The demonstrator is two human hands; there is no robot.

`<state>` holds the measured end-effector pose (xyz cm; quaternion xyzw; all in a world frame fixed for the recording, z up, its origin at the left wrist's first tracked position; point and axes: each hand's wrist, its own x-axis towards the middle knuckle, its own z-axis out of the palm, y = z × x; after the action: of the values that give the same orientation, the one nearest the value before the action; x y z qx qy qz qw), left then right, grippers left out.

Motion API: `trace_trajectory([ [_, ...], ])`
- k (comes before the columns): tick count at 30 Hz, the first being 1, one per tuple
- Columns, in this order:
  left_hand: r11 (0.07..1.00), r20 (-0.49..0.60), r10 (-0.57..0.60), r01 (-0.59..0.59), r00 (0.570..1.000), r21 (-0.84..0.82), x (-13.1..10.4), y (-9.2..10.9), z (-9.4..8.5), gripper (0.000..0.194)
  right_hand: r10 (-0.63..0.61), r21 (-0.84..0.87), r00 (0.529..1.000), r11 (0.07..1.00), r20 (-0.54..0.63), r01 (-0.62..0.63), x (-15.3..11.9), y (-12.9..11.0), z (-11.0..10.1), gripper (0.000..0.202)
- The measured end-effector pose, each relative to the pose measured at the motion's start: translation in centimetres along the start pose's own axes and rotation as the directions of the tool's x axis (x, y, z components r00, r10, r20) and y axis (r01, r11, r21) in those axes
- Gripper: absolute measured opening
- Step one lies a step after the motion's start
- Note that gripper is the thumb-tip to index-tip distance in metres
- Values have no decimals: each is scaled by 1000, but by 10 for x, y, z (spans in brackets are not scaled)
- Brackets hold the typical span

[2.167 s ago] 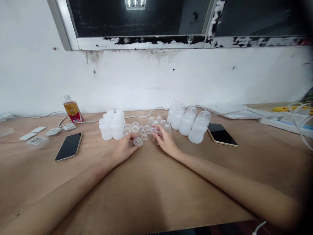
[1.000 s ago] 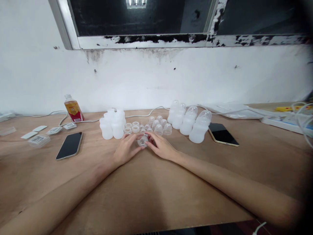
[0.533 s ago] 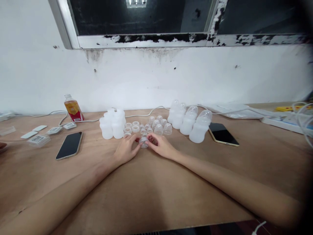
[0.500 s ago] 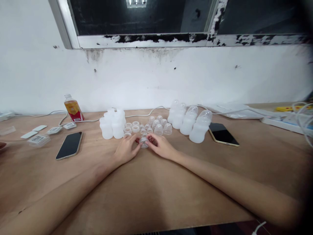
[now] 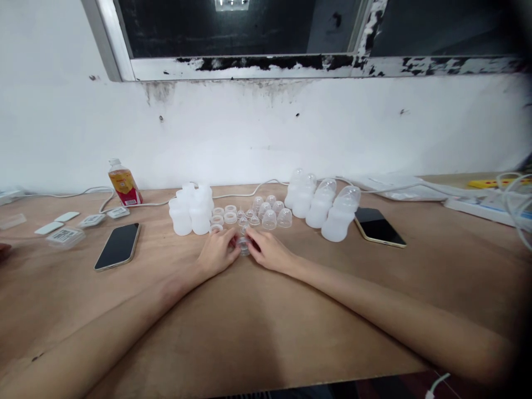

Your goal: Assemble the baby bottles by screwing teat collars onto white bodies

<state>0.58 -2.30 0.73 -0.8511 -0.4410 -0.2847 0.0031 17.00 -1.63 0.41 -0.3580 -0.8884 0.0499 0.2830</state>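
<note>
My left hand (image 5: 219, 252) is closed, its thumb and fingertips at the left side of a clear bottle ring (image 5: 244, 247). From the other side my right hand (image 5: 269, 249) pinches at the same ring, its fingers bent. Something clear and pointed, seemingly a bottle nipple, rises behind the ring between my hands; whether the two are joined I cannot tell. Just beyond my fingers lie several clear nipples (image 5: 254, 219) and several loose rings (image 5: 230, 218). Clear dome caps (image 5: 269, 220) stand in a group behind my right hand.
White open bottles (image 5: 200, 216) cluster at left; capped bottles (image 5: 341, 215) form a slanting row at right. Phones lie on the left (image 5: 118, 246) and right (image 5: 379, 226). A drink bottle (image 5: 125, 183) and white cable (image 5: 245, 195) are near the wall. Another person's fingertips (image 5: 4, 250) show far left.
The clear ring has come slightly lower and nearer to me between my hands. My right fingers have shifted a little left. The things on the table stay put.
</note>
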Motion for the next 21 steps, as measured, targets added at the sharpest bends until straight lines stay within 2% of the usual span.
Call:
trace_trajectory([
  [5, 1000, 4, -15, 15, 1000, 6, -1, 3, 0, 6, 24, -28, 1000, 999, -1, -24, -1, -1, 1, 8],
  [11, 996, 17, 29, -30, 999, 89, -3, 4, 0, 10, 6, -86, 1000, 996, 9, -6, -2, -3, 0, 8],
  [16, 1000, 32, 22, -22, 999, 10, -3, 2, 1, 9, 40, -101, 999, 994, 28, -37, -2, -2, 0, 10],
  [21, 997, 57, 42, -39, 997, -62, -2, 2, -1, 8, 25, -114, 993, 993, 115, -11, -5, -3, -5, 15],
])
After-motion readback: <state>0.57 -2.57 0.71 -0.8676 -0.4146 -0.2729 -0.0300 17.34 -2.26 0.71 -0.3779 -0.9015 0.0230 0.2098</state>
